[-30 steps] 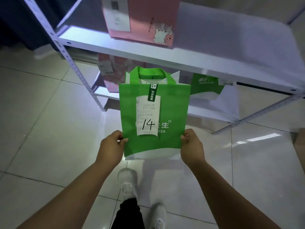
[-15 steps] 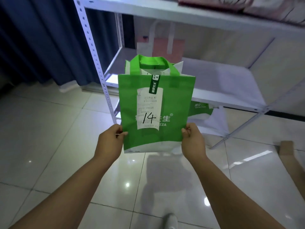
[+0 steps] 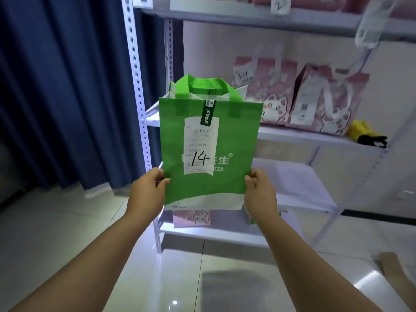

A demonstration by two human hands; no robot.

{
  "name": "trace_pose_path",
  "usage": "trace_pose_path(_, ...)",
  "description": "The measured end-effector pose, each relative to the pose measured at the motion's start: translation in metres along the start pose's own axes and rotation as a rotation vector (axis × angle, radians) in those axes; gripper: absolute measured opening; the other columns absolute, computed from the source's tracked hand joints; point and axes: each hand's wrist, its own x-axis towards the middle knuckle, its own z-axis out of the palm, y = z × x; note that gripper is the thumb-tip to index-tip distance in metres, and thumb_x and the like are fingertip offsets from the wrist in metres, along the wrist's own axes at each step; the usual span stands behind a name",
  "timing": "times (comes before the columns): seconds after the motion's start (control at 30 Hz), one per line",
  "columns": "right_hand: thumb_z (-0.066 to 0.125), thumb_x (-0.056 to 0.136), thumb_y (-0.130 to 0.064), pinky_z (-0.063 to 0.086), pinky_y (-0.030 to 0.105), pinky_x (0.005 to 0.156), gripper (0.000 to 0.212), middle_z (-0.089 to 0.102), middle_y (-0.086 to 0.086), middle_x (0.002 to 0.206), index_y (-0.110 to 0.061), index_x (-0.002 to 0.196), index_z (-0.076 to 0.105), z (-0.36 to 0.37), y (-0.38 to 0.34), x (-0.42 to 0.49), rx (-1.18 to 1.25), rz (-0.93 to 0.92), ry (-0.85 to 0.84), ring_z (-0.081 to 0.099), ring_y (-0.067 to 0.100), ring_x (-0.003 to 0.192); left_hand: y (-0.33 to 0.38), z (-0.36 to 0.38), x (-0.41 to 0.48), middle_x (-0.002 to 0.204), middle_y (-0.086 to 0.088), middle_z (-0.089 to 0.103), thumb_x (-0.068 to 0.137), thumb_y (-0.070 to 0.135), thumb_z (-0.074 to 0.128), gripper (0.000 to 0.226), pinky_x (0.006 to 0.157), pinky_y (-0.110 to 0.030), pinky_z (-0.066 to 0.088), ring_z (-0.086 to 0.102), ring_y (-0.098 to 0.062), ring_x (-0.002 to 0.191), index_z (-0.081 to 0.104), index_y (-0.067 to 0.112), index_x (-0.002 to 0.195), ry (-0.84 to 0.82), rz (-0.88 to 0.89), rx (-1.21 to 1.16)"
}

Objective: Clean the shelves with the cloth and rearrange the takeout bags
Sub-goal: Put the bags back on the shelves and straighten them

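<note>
Head view: a green bag (image 3: 209, 154) is held upright in front of the shelving (image 3: 304, 136), clear of every shelf. The left hand (image 3: 147, 192) is closed on the bag's lower left edge, with the thumb laid over the front face. The right hand (image 3: 260, 192) is closed on the lower right edge in the same manner. A white receipt (image 3: 200, 146) is fixed to the bag's front and is marked "14" by hand. A dark green tag (image 3: 209, 112) is hung over the receipt's top edge. The bag's handles are stood upright.

Two pink bags (image 3: 265, 95) (image 3: 324, 102), printed with a cat figure, are stood side by side on the middle shelf, behind and to the right of the green bag. A yellow cloth (image 3: 360, 131) is laid on the same shelf, just beside the right pink bag. A further pink bag (image 3: 191, 218) is seen on the lowest shelf, partly hidden by the green bag. A blue curtain (image 3: 63, 91) is hung to the left of the shelving. The floor (image 3: 56, 226) is tiled and glossy.
</note>
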Motion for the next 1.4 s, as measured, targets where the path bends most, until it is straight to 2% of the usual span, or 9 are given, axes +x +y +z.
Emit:
trace_pose_path(0.27,0.041,0.098,-0.015,0.041,0.029,0.059,0.016,0.059,-0.002,0.079,-0.021,0.086,0.05,0.008,-0.045,0.084,0.076,-0.111,0.014,0.052,0.015,0.069,0.04,-0.008,0.081,0.073,0.003,0.064,0.091,0.014,0.055,0.021,0.067,-0.038,0.054,0.063,-0.024,0.076,0.055,0.021,0.072,0.094,0.088,-0.015)
trace_pose_path(0.4,0.041,0.098,-0.017,0.033,0.026,0.051,0.021,0.056,-0.005,0.075,-0.026,0.08,0.046,0.023,-0.064,0.134,0.068,-0.163,0.008,0.048,0.01,0.063,0.051,-0.004,0.132,0.063,0.007,0.056,0.09,0.015,0.056,0.03,0.048,-0.022,0.033,0.051,-0.01,0.057,0.048,0.025,0.063,0.181,0.126,0.069)
trace_pose_path(0.6,0.042,0.098,-0.018,0.031,0.026,0.052,0.016,0.051,-0.003,0.073,-0.019,0.083,0.048,0.055,-0.083,0.203,0.048,-0.212,-0.013,0.042,0.011,0.06,0.051,0.002,0.205,0.069,0.017,0.056,0.089,0.016,0.057,0.01,0.052,-0.015,0.033,0.051,-0.002,0.064,0.058,0.019,0.079,0.259,0.137,0.078)
trace_pose_path(0.83,0.043,0.098,-0.018,0.03,0.025,0.049,0.016,0.05,-0.005,0.07,-0.022,0.083,0.046,0.097,-0.084,0.26,0.008,-0.195,0.0,0.042,0.009,0.058,0.031,0.017,0.278,0.075,0.006,0.06,0.091,0.015,0.055,0.007,0.06,-0.021,0.043,0.06,-0.022,0.072,0.058,0.015,0.085,0.194,0.13,0.078)
trace_pose_path(0.9,0.043,0.098,-0.018,0.03,0.025,0.049,0.011,0.051,-0.006,0.071,-0.02,0.088,0.047,0.109,-0.083,0.274,-0.005,-0.174,0.013,0.043,0.008,0.059,0.025,0.021,0.3,0.079,0.006,0.062,0.091,0.016,0.054,0.006,0.063,-0.029,0.044,0.061,-0.022,0.075,0.06,0.016,0.088,0.159,0.125,0.059)
trace_pose_path(1.1,0.044,0.097,-0.016,0.034,0.02,0.047,0.009,0.053,-0.006,0.071,-0.023,0.092,0.047,0.138,-0.074,0.305,-0.016,-0.125,0.034,0.043,0.007,0.056,0.008,0.038,0.355,0.078,0.006,0.062,0.091,0.016,0.054,0.008,0.057,-0.022,0.034,0.052,-0.01,0.071,0.061,0.018,0.089,0.105,0.121,0.07)
trace_pose_path(1.17,0.045,0.097,-0.014,0.037,0.019,0.051,0.01,0.055,-0.007,0.08,-0.024,0.095,0.047,0.146,-0.071,0.313,-0.013,-0.108,0.029,0.046,0.006,0.062,0.004,0.044,0.37,0.075,0.007,0.059,0.091,0.016,0.055,0.007,0.057,-0.025,0.032,0.05,-0.011,0.07,0.061,0.017,0.088,0.101,0.132,0.076)
trace_pose_path(1.3,0.05,0.094,-0.008,0.044,0.021,0.075,0.018,0.062,-0.003,0.105,-0.019,0.108,0.055,0.157,-0.066,0.325,0.048,-0.067,0.022,0.059,0.011,0.095,-0.001,0.053,0.395,0.081,0.007,0.06,0.091,0.016,0.055,0.009,0.068,-0.024,0.033,0.052,-0.015,0.077,0.063,0.016,0.095,0.073,0.152,0.055)
trace_pose_path(1.4,0.05,0.094,-0.009,0.043,0.019,0.071,0.023,0.063,-0.001,0.109,-0.017,0.114,0.056,0.161,-0.062,0.335,0.011,-0.064,0.05,0.059,0.012,0.098,-0.004,0.062,0.411,0.082,0.005,0.062,0.092,0.018,0.053,0.011,0.06,-0.025,0.034,0.053,-0.012,0.071,0.062,0.014,0.096,0.041,0.15,0.038)
